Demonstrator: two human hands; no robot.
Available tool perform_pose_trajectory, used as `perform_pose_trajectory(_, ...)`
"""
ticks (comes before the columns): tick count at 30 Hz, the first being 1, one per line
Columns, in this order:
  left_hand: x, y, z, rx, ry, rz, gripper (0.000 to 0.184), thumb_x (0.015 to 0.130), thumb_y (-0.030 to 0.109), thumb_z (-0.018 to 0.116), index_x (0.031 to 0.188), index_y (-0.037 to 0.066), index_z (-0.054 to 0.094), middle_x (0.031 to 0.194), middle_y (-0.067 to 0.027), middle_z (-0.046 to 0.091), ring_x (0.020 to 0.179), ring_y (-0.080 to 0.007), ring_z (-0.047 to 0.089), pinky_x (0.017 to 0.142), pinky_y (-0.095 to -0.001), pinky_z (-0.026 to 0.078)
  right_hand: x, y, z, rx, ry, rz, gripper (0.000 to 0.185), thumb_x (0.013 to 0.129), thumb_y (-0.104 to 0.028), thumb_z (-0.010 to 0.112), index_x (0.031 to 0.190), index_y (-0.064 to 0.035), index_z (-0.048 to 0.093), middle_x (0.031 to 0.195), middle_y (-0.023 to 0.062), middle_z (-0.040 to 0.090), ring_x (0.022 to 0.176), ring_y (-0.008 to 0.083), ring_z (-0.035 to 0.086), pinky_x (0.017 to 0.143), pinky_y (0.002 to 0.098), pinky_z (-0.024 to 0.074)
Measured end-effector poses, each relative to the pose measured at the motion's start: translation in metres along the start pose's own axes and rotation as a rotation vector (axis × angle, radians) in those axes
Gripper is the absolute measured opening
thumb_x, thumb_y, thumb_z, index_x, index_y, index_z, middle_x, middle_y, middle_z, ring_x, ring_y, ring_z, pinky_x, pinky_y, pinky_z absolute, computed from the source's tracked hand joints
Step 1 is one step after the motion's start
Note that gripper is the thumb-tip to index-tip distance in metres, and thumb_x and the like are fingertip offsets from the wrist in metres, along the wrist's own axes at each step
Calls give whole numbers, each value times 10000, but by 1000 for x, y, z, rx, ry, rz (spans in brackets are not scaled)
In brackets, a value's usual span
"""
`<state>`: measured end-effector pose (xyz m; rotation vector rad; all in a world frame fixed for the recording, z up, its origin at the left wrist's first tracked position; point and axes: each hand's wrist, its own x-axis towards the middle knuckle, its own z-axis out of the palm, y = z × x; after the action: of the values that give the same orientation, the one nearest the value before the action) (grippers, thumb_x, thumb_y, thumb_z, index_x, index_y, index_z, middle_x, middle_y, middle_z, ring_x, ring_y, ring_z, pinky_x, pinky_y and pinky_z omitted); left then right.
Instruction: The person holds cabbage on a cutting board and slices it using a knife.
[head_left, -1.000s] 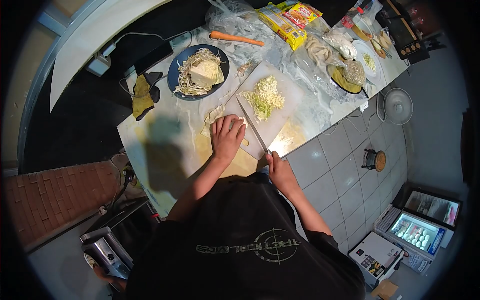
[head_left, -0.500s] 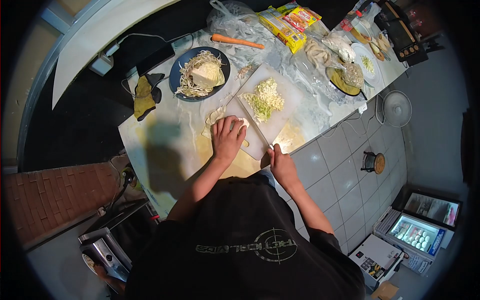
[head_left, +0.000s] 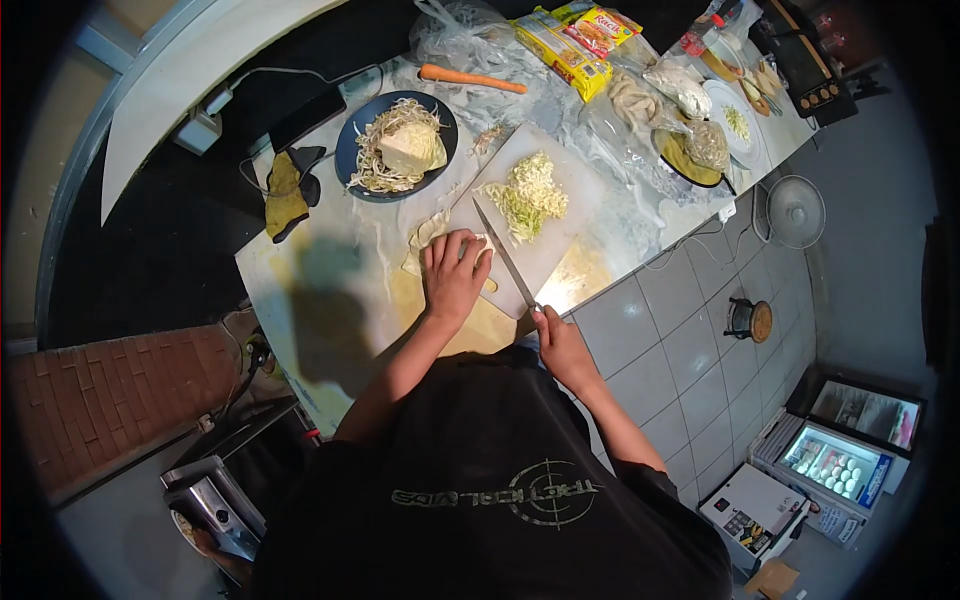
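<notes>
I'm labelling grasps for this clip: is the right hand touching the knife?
Touching. The head view shows the right hand closed around the handle end of the knife, the blade reaching over the board.

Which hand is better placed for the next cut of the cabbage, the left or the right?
Probably the right: the right hand holds the knife by its handle, blade over the cutting board. The left hand is at the cabbage piece, better for steadying.

Holding knife (head_left: pixel 505 253) w/ R hand (head_left: pixel 565 348) over bd (head_left: pixel 565 225), aimed twd 11 o'clock. Touching pale veg (head_left: pixel 486 242) w/ L hand (head_left: pixel 457 280). Logged chopped veg (head_left: pixel 535 195) on bd, carrot (head_left: pixel 472 79) at bd's 11 o'clock, sprout plate (head_left: pixel 349 150) at 10.
</notes>
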<state>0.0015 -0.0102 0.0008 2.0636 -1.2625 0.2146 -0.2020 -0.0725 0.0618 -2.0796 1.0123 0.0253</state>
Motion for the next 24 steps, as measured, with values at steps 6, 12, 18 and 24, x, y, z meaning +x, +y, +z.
perform_pose_trajectory(6,0,0,2,-8,0,4,175,850,217,726,996,134,676,1074,-7,590,1022,-231,548,875,-412,400,6,6,25,-262,81,24,323,1072,-337,438,1037,-18,478,666,295,641,668,512,649,583,595,518)
perform_pose_trajectory(12,-1,0,0,-13,-13,-10,186,843,225,748,989,121,696,1071,-8,593,1029,-236,555,872,-410,398,13,3,19,-371,140,-28,318,1066,-343,447,1030,-28,467,643,269,645,614,496,647,551,577,522)
perform_pose_trajectory(18,-1,2,-1,-21,-13,-16,226,840,244,754,1016,113,702,1085,-9,589,1047,-232,550,879,-406,392,16,12,6,-266,100,35,346,1074,-347,431,1017,-10,486,667,299,630,666,511,637,597,596,508)
perform_pose_trajectory(24,-2,0,-2,-40,-30,-17,251,828,208,742,1058,114,706,1121,-11,595,1063,-236,550,902,-412,398,12,9,-6,32,25,21,385,1087,-339,411,982,18,512,699,323,600,739,544,590,673,597,456)
